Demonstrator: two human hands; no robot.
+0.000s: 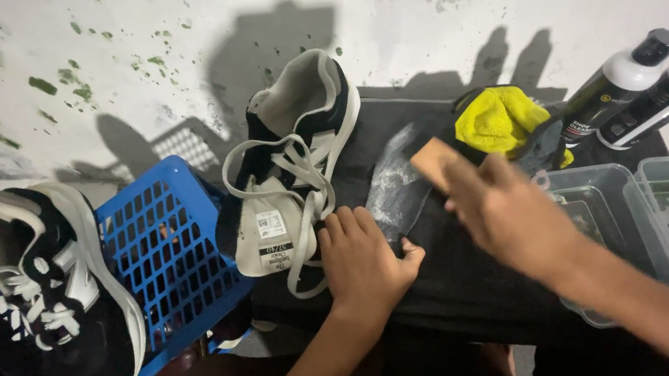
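A dark insole (400, 186) with a whitish foamy patch lies on a black cloth (458, 282). My left hand (362, 263) presses flat on the insole's near end, beside the black and white shoe (291, 159) with its tongue pulled out and laces loose. My right hand (508, 204) is blurred and grips a wooden brush (433, 162) over the insole's far end.
A second black and white shoe (48, 273) sits left of a blue plastic basket (164, 245). A yellow cloth (499, 119) lies behind the brush. Two black and white bottles (643, 85) lean at the right, above clear plastic containers (640, 224).
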